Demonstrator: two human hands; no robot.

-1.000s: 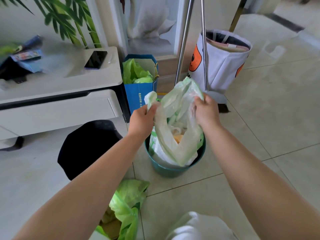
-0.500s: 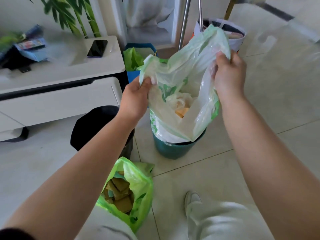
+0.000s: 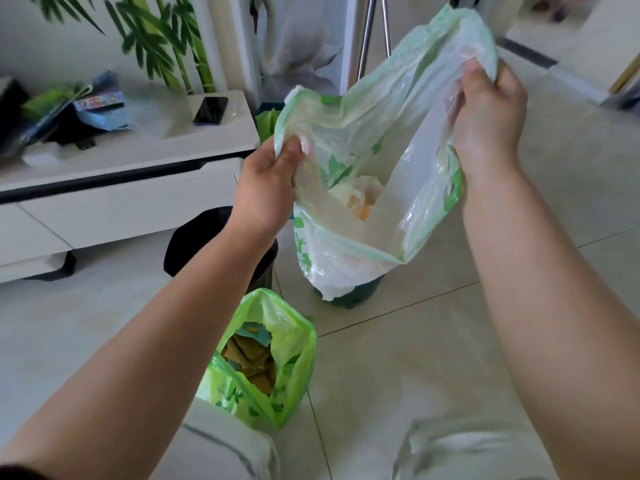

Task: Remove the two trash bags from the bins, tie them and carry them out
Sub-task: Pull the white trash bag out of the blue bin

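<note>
A pale green-and-white trash bag (image 3: pixel 363 216) hangs lifted almost out of the teal bin (image 3: pixel 349 297), whose rim shows just below the bag's bottom. My left hand (image 3: pixel 273 181) pinches the bag's left rim. My right hand (image 3: pixel 485 112) grips the right rim higher up, so the mouth gapes and shows crumpled paper and an orange scrap inside. A second, bright green trash bag (image 3: pixel 277 355) stands untied on the floor by my left knee, with brown scraps inside. A black bin (image 3: pixel 194 237) sits behind my left forearm.
A white low cabinet (image 3: pixel 121 188) at the left carries a phone (image 3: pixel 210 110) and blue packets. A blue paper bag (image 3: pixel 268 116) with green contents stands behind the lifted bag. Two metal poles (image 3: pixel 367 36) rise at the back. Tiled floor spreads to the right.
Both hands have raised the pale bag from inside the teal bin until its bottom hangs at the rim. The right hand has gone higher than the left. The view has shifted back.
</note>
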